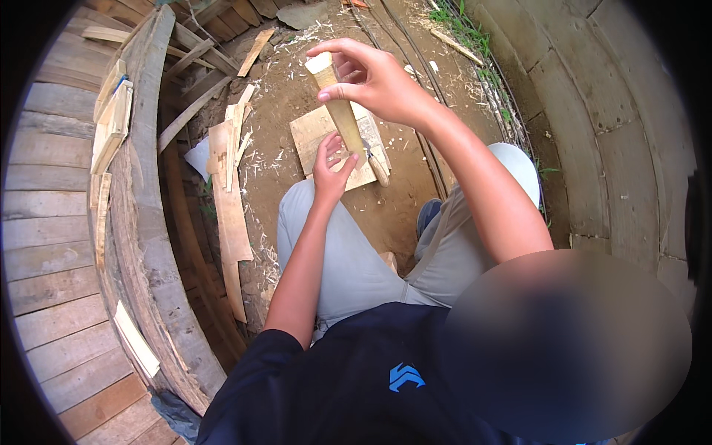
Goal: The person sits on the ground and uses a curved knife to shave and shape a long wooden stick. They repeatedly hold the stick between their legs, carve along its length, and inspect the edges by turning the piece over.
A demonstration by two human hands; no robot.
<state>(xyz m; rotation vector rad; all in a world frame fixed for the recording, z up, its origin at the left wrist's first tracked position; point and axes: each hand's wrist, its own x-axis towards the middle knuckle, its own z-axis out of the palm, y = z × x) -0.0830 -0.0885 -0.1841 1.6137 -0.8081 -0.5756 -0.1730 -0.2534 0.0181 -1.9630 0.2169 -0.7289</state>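
Observation:
A pale tapered piece of wood stands tilted in front of me, its thick squared end up. My right hand grips it near that upper end, thumb on one side and fingers round the other. Lower down, my left hand is open beside the narrow end, fingers apart. Its thumb tip overlaps the wood; whether it touches I cannot tell. Beneath lies a flat wooden board on the ground. A tool with a wooden handle rests at the board's right side, its other end partly hidden.
Long wood offcuts lie to the left, beside a thick raised beam and a plank floor. Shavings are scattered over the dirt. A block wall runs along the right. My knees flank the board's near side.

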